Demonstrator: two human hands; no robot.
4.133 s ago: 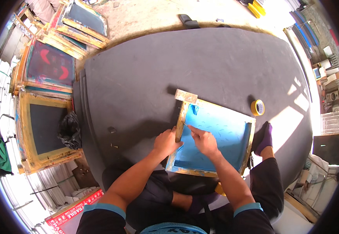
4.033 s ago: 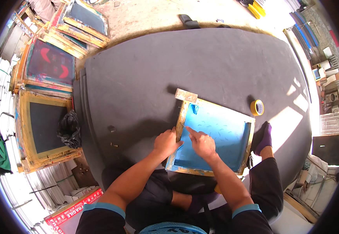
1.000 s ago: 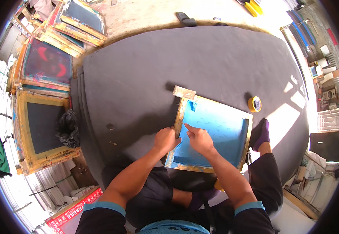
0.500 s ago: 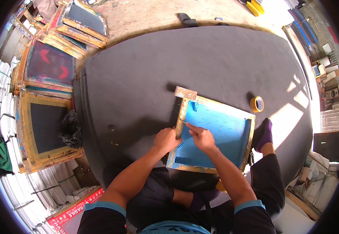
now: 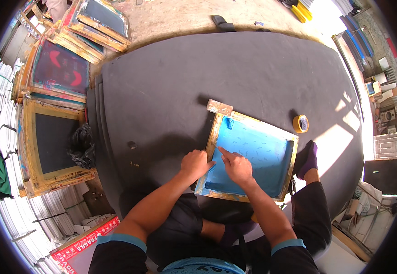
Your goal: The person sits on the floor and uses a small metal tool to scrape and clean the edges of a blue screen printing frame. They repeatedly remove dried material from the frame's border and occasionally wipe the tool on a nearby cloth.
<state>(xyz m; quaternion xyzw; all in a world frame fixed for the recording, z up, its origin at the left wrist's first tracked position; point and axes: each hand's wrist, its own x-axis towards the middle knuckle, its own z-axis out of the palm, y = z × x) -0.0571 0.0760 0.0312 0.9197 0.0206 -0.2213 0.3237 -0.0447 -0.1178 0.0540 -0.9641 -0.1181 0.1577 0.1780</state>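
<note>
Pressing one blue screen frame [image 5: 253, 153] — left hand [image 5: 197, 163], right hand [image 5: 236, 167].

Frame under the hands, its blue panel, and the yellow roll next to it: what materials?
Frame: looks like bare wood, tan, paint-stained, unvarnished. Blue panel: probably taut coated mesh, matte; the weave is too fine to confirm. Yellow roll: likely adhesive tape, a ring with an open core. Left hand rests on the frame, right hand on the panel.

Bright daylight from the right throws sun patches and glare on the dark mat [image 5: 253, 68], sharp centre, fisheye-bent, black-vignetted edges.
</note>
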